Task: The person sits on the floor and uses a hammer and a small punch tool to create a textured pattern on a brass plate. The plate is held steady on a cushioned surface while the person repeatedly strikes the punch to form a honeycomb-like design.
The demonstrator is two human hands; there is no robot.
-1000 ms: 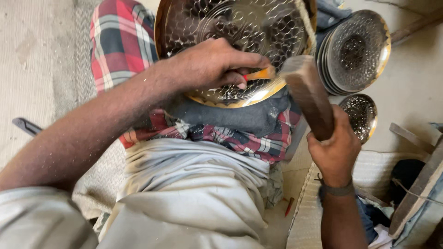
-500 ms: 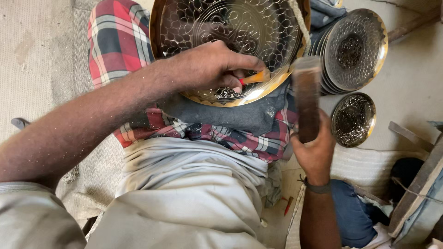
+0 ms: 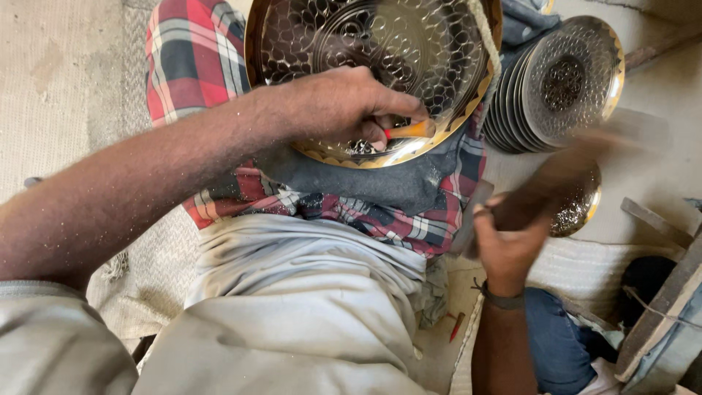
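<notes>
Head view: the left hand [image 3: 344, 102] presses on the big engraved brass plate [image 3: 380, 44] propped on the lap, fingers pinching an orange-handled punch [image 3: 411, 130] near its lower rim. Further right, the right hand [image 3: 508, 245] is clenched around a blurred wooden mallet [image 3: 563, 175], beside the stacked plates [image 3: 556, 84].

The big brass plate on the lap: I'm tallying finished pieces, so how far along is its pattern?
Most of the big brass plate already carries round punched motifs. In hand: the left hand sets an orange-tipped punch at its lower rim, and the right hand swings a blurred wooden mallet. The band near the punch looks smoother. Patterned plates are stacked beside.
</notes>
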